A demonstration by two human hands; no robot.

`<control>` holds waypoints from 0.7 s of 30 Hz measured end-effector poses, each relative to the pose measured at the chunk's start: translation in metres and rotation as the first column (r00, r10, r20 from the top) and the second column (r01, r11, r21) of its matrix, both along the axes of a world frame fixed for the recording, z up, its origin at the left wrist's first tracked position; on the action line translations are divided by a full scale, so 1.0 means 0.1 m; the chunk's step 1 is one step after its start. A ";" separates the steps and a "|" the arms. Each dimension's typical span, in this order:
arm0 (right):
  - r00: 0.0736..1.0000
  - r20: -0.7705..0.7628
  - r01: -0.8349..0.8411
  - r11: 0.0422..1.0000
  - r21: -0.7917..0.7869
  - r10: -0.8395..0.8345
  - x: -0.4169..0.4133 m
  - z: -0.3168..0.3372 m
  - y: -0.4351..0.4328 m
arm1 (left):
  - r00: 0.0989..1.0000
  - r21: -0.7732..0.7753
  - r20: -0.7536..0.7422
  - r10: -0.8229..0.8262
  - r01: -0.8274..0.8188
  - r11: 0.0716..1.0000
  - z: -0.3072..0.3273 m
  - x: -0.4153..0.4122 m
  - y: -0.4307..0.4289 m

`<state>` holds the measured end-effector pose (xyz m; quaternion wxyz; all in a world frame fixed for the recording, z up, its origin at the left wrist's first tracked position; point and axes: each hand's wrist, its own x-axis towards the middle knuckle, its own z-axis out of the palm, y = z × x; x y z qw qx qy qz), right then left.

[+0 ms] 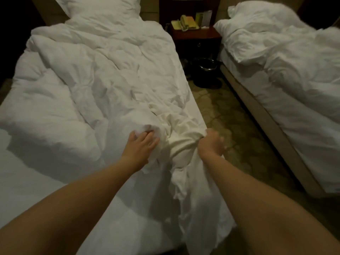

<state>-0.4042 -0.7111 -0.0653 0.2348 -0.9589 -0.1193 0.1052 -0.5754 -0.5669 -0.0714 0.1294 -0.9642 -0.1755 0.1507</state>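
Note:
A crumpled white duvet covers the left bed, with a white pillow at its head. At the bed's near right corner a cream sheet is bunched into folds. My right hand grips that bunched sheet at the mattress edge, fingers curled round the cloth. My left hand lies on the duvet just left of it, its fingertips curled into a fold of the white cloth. Both forearms reach in from the bottom of the view.
A second bed with rumpled white bedding stands on the right. Between the beds is a patterned carpet aisle, a dark nightstand with a telephone, and a dark bin on the floor.

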 end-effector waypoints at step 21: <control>0.727 -0.376 -0.671 0.711 -0.212 0.574 -1.69 -0.43 1.79 | 0.948 -0.198 -0.106 0.301 -0.317 0.928 -0.04 -0.89 1.22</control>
